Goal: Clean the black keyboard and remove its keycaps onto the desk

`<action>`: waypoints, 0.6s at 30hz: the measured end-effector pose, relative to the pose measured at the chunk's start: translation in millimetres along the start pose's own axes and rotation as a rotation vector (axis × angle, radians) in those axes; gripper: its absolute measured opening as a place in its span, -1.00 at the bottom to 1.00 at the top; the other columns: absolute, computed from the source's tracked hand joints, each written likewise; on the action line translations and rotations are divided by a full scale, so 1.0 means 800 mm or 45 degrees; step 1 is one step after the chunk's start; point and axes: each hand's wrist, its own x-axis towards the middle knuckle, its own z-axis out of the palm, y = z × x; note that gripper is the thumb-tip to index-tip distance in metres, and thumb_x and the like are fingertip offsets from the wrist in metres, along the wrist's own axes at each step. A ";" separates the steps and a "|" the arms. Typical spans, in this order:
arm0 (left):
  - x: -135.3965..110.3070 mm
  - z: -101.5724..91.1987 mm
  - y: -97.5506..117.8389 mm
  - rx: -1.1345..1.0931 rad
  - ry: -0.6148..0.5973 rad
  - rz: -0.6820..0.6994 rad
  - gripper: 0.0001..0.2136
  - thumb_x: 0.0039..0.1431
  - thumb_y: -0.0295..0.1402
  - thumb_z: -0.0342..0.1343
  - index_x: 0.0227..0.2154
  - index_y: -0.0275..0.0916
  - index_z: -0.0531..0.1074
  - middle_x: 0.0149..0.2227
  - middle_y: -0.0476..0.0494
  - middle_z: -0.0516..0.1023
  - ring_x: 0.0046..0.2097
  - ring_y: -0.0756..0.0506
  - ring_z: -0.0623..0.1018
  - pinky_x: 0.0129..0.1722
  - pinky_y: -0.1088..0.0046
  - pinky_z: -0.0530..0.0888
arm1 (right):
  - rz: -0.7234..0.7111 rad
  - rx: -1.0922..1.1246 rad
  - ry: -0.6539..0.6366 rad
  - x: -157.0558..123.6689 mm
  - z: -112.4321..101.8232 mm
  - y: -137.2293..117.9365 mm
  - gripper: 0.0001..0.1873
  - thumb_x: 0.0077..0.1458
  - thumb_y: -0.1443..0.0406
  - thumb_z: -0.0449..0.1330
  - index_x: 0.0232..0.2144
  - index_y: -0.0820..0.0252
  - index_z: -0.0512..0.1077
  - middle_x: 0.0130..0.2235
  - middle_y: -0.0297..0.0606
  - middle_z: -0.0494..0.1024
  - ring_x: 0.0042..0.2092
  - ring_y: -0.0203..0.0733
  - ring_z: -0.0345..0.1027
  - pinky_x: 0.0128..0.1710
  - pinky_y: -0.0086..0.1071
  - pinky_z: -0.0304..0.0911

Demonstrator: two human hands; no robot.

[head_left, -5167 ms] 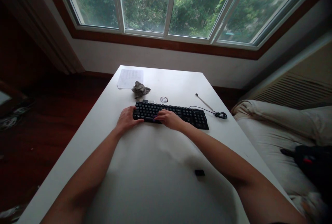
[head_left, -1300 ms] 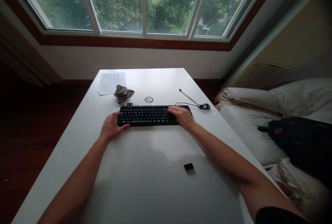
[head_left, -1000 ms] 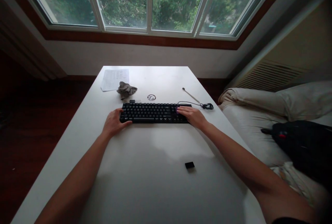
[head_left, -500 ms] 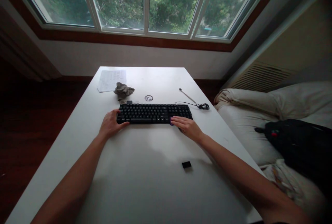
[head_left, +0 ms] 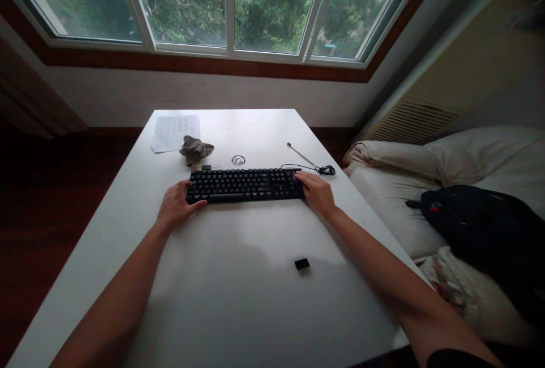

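Observation:
A black keyboard (head_left: pixel 244 184) lies across the white table. My left hand (head_left: pixel 174 204) grips its left end, thumb along the front edge and fingers at the side and back. At the keyboard's right end, over the number keys, is my right hand (head_left: pixel 315 191), its fingers closed on a small purple object (head_left: pixel 295 176). Most of that object is hidden by the fingers, so I cannot tell its kind. The keyboard's cable (head_left: pixel 327 170) lies in a coil behind my right hand.
Behind the keyboard lie a crumpled grey cloth (head_left: pixel 195 150), a printed sheet (head_left: pixel 174 133), a round item (head_left: pixel 238 160) and a thin stick with a dark tip (head_left: pixel 300 154). A small black block (head_left: pixel 302 264) sits nearer me. A sofa (head_left: pixel 383 197) with a black bag (head_left: pixel 481 226) stands at right.
My right hand has moved right and away from me, from the keyboard's front edge to its back right corner, with the purple object. My left hand keeps its hold. The view has shifted slightly.

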 end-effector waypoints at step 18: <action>0.001 0.003 -0.002 0.042 -0.035 -0.018 -0.29 -0.01 0.20 0.21 0.09 -0.14 0.26 -0.03 -0.27 0.46 0.03 -0.35 0.46 0.05 0.09 0.40 | -0.174 0.067 -0.228 -0.065 -0.022 -0.005 -0.45 0.22 0.51 0.07 0.18 0.00 0.44 0.20 -0.29 0.49 0.23 -0.12 0.37 0.27 -0.14 0.30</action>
